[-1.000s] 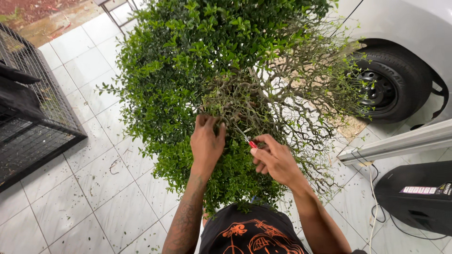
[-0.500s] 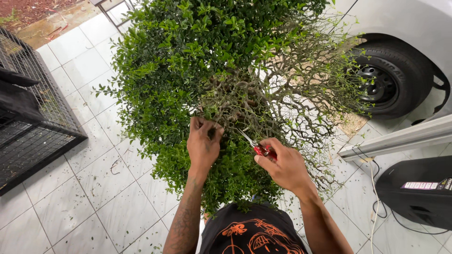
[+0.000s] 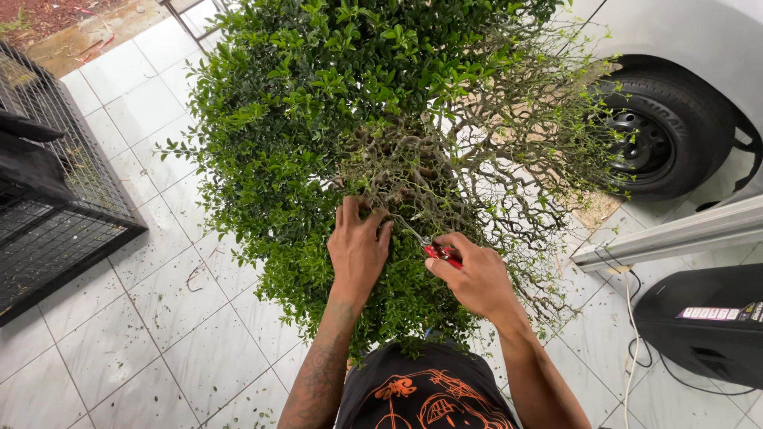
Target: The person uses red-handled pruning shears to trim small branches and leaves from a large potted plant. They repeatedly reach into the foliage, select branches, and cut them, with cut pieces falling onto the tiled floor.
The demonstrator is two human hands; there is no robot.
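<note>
Tiled floor (image 3: 119, 318) open leftward; right hand (image 3: 473, 278) grips red shears (image 3: 442, 253) in shrub (image 3: 358, 119).

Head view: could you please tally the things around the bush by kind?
Bush: 1
Hands: 2, left hand, right hand
Red-handled shears: 1
Wire cage: 1
Car wheel: 1
Black box: 1
Total: 7
</note>
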